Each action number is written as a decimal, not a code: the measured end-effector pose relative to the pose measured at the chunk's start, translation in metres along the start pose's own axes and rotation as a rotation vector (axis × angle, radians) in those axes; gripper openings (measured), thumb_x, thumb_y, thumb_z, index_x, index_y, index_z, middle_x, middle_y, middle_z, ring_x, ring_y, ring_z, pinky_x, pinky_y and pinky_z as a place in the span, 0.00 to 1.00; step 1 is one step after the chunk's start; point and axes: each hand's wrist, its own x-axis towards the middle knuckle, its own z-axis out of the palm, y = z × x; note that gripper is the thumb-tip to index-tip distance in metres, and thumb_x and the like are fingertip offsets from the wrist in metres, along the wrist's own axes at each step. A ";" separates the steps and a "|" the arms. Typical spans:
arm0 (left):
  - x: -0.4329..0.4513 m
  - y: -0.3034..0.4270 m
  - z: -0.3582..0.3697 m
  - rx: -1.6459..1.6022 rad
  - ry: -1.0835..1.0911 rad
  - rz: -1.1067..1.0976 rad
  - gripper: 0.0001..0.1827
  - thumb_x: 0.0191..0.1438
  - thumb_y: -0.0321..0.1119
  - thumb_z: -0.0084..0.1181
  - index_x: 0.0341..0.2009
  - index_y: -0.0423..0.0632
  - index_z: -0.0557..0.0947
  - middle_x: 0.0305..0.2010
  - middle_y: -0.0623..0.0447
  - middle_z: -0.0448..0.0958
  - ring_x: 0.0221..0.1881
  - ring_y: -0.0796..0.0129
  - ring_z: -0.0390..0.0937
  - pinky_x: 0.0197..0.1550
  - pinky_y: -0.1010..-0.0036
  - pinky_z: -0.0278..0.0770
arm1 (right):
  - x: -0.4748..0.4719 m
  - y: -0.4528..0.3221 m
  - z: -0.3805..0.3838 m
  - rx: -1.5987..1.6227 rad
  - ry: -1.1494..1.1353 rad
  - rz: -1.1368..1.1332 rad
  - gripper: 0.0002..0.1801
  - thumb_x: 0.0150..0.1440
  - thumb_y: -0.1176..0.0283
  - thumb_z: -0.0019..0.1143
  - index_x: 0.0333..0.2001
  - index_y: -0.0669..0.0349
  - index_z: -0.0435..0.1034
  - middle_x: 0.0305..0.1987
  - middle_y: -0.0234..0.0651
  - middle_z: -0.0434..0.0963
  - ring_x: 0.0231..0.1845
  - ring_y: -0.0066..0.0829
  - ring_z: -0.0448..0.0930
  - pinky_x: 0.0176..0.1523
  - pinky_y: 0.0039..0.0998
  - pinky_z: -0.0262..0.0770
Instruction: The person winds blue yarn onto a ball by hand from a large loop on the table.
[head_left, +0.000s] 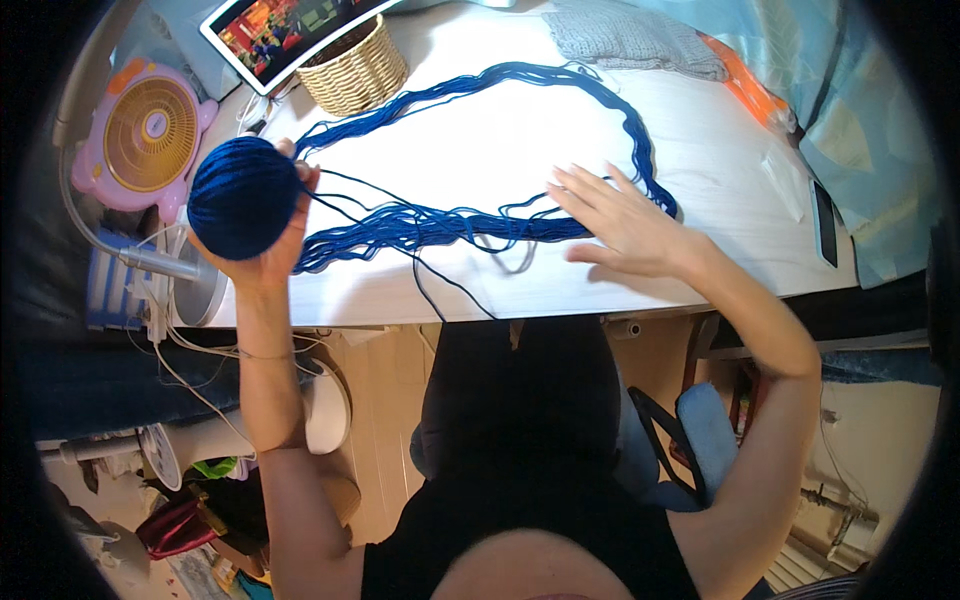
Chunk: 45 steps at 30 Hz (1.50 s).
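A wound ball of dark blue yarn (244, 199) rests in my left hand (289, 247), raised at the left of the white table (465, 292). Across the tabletop lies a hank of the same blue yarn (637, 142), spread into a long loop; its left end is hidden behind the ball and my left hand. Loose strands run from beside the ball over the lower side of the loop, and two hang towards the table's front edge. My right hand (626, 225), palm down with fingers apart, is over the loop's lower right part. Whether it touches the yarn I cannot tell.
A pink toy-shaped fan (154, 124) and a lamp base (202, 281) stand at the left. Behind the loop are a wicker basket (356, 71) and a tablet (281, 34). Grey knitting (634, 37), an orange packet (750, 86) and a phone (823, 223) lie towards the right.
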 end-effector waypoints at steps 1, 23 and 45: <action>0.001 0.008 -0.016 0.063 -0.022 0.001 0.49 0.36 0.61 0.63 0.56 0.41 0.64 0.56 0.38 0.63 0.53 0.46 0.66 0.63 0.52 0.55 | -0.019 0.008 0.008 -0.009 0.016 0.068 0.43 0.57 0.38 0.24 0.65 0.59 0.44 0.70 0.42 0.45 0.72 0.35 0.42 0.70 0.45 0.31; -0.102 0.123 -0.108 0.981 0.563 -0.203 0.34 0.47 0.44 0.57 0.55 0.40 0.65 0.50 0.46 0.70 0.51 0.63 0.71 0.54 0.69 0.69 | -0.076 0.079 0.018 0.038 0.366 0.412 0.19 0.58 0.68 0.41 0.53 0.57 0.65 0.52 0.39 0.69 0.56 0.39 0.66 0.66 0.45 0.45; -0.105 0.122 -0.106 1.036 0.567 -0.192 0.29 0.49 0.39 0.53 0.54 0.40 0.65 0.49 0.46 0.69 0.50 0.64 0.71 0.51 0.71 0.71 | -0.027 0.200 0.008 0.122 0.274 0.588 0.35 0.48 0.65 0.56 0.60 0.58 0.56 0.46 0.42 0.71 0.45 0.40 0.73 0.48 0.31 0.68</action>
